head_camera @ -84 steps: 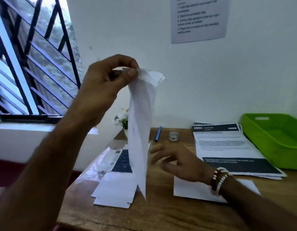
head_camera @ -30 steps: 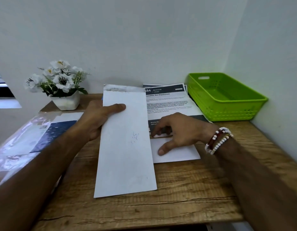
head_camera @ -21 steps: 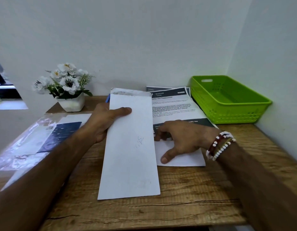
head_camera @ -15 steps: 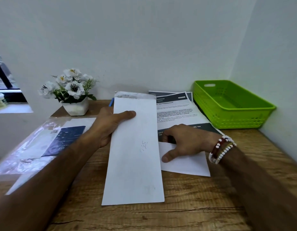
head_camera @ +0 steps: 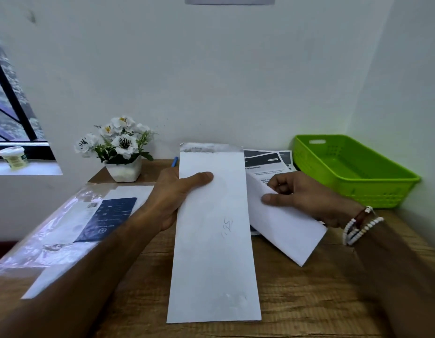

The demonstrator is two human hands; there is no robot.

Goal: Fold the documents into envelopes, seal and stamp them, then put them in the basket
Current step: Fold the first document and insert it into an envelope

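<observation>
Left hand (head_camera: 172, 198): grips envelope (head_camera: 214, 240) at its 9 o'clock edge, as before.
Right hand (head_camera: 306, 198): pinches folded document (head_camera: 289, 230), earlier pressed flat on table (head_camera: 297, 301).
Folded document: now tilted up, 3 o'clock of envelope.

Wooden table (head_camera: 297, 301). White flowers (head_camera: 116, 142) in a white pot (head_camera: 125, 170) at back left, blue pen (head_camera: 174, 162) just right. Clear plastic packet (head_camera: 65, 230) along left edge. Pale jar (head_camera: 13, 154) on windowsill (head_camera: 28, 168). Sheet (head_camera: 230, 0) on wall.
</observation>
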